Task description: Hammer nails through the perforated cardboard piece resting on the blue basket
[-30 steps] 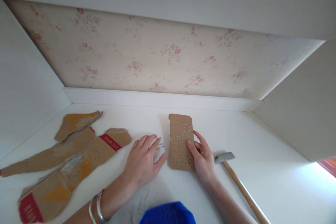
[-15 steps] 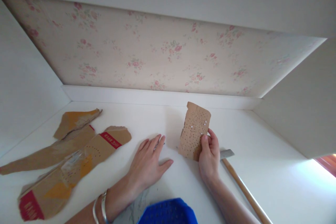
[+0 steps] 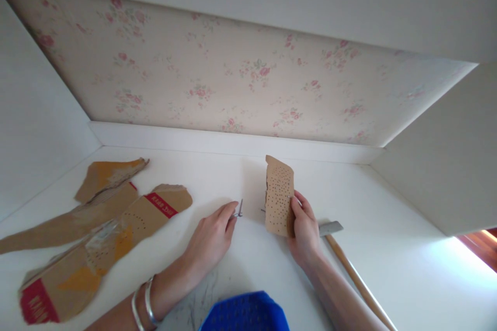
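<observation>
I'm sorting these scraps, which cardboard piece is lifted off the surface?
The small perforated cardboard piece, held on edge in the right hand; the torn scraps at left lie flat.

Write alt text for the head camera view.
The right hand holds a perforated cardboard piece upright on a white table while the left hand pinches small nails. A hammer lies right; torn cardboard scraps lie left.

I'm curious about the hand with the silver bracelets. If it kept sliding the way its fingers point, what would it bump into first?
The left hand pinches small metal nails. Straight ahead, it would probably meet the white ledge beneath the flowered wall, though depth is unclear.
</observation>
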`<act>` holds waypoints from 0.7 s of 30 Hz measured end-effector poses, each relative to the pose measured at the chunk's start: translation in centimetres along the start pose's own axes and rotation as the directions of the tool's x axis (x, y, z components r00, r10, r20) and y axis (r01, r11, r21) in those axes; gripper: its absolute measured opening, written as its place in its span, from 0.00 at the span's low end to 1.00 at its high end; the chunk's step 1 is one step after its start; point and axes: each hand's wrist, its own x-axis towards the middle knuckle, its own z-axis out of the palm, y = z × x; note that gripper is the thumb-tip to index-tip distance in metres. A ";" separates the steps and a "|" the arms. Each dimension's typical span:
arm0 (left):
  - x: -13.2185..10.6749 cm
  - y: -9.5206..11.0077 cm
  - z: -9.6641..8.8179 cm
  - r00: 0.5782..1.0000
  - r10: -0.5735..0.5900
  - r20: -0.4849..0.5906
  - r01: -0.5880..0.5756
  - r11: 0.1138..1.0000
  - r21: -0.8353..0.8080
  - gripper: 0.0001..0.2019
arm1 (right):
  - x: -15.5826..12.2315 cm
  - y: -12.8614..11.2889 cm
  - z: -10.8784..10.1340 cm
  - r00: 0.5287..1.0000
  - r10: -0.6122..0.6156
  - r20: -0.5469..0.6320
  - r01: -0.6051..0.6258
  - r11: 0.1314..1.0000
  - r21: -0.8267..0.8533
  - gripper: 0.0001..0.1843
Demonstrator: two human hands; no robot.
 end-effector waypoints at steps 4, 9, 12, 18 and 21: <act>0.0 -0.1 0.0 1.000 0.019 -0.019 -0.019 1.000 -0.004 0.16 | -0.4 0.0 0.3 0.998 0.051 0.048 -0.052 0.999 0.013 0.20; 0.2 0.0 -0.1 0.999 0.043 -0.025 -0.042 0.998 0.049 0.14 | -1.2 0.0 0.9 0.981 0.135 0.137 -0.143 0.989 0.049 0.21; 0.3 0.0 -0.1 0.999 0.044 -0.002 -0.044 0.997 0.064 0.15 | -2.1 0.0 1.4 0.967 0.169 0.191 -0.187 0.979 0.078 0.21; -0.1 0.7 -0.1 1.000 -0.005 0.020 0.003 0.997 0.071 0.15 | -2.7 0.0 1.8 0.958 0.176 0.227 -0.208 0.970 0.124 0.20; -0.5 1.2 0.1 1.000 0.000 0.018 -0.001 0.996 0.090 0.21 | -2.4 0.0 1.7 0.961 0.171 0.219 -0.204 0.969 0.141 0.20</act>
